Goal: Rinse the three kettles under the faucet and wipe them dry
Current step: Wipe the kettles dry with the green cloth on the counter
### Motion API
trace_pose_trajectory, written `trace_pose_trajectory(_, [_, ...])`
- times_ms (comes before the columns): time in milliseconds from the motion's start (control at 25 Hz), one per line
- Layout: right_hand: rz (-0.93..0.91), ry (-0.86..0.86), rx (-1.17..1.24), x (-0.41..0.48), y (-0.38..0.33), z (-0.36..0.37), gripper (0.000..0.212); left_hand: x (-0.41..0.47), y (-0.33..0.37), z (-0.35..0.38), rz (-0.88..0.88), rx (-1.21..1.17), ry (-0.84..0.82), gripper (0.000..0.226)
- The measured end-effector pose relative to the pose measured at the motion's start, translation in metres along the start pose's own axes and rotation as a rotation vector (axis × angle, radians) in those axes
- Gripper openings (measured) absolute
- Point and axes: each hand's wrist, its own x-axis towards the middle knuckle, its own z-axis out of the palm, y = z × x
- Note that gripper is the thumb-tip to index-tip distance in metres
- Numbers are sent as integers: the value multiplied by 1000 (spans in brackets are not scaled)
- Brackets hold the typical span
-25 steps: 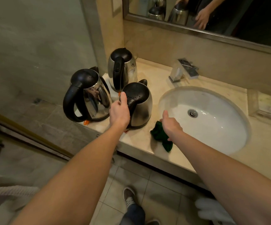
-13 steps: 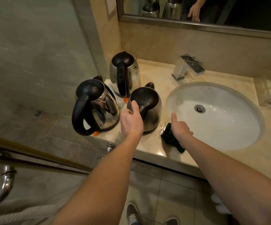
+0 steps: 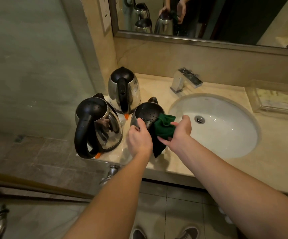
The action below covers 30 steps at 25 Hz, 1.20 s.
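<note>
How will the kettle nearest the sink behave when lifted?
Likely slippery: droplets bead atop the kettle. Probably rigid: shiny metal body. The left hand grips it, the right hand holds a green cloth against it; tipping seems unlikely.

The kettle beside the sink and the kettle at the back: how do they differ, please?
The kettle beside the sink is gripped by the left hand while the right hand holds a green cloth against it; the kettle at the back stands untouched. Its handle shows fully; the sink-side kettle's is covered. Both are steel with black lids.
</note>
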Motion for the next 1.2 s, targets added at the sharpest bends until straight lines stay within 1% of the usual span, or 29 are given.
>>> trace_pose_trajectory(80, [3,-5,13,-8,9,9,38,-1,2,0,-25,2,25,47])
trace_pose_trajectory(160, [11,8,-32,-10,18,11,43,-2,4,3,-58,-32,87,50])
trace_pose_trajectory(280, [37,-4,-69,-5,27,8,51,-4,7,8,-88,-67,149,48])
trace_pose_trajectory(400, [100,-66,-49,2,33,-1,59,-6,4,10,-14,-50,147,46])
trace_pose_trajectory(560, [147,-131,6,5,31,-4,76,-3,-1,8,86,-31,150,45])
trace_pose_trajectory(640, [117,-126,10,2,26,0,74,-1,-2,9,113,-28,139,45])
trace_pose_trajectory(800, [60,-116,12,-7,14,12,63,1,-5,7,138,-43,106,46])
trace_pose_trajectory(960, [52,-96,-46,-8,13,19,45,1,-5,5,141,-43,93,46])
trace_pose_trajectory(1000, [60,-95,-70,-7,13,20,46,0,-4,5,145,-43,87,46])
trace_pose_trajectory(1080, [68,-106,-105,0,17,16,55,0,-4,3,152,-49,75,45])
trace_pose_trajectory(1200, [116,-147,-94,10,24,5,69,1,-4,2,152,-48,64,45])
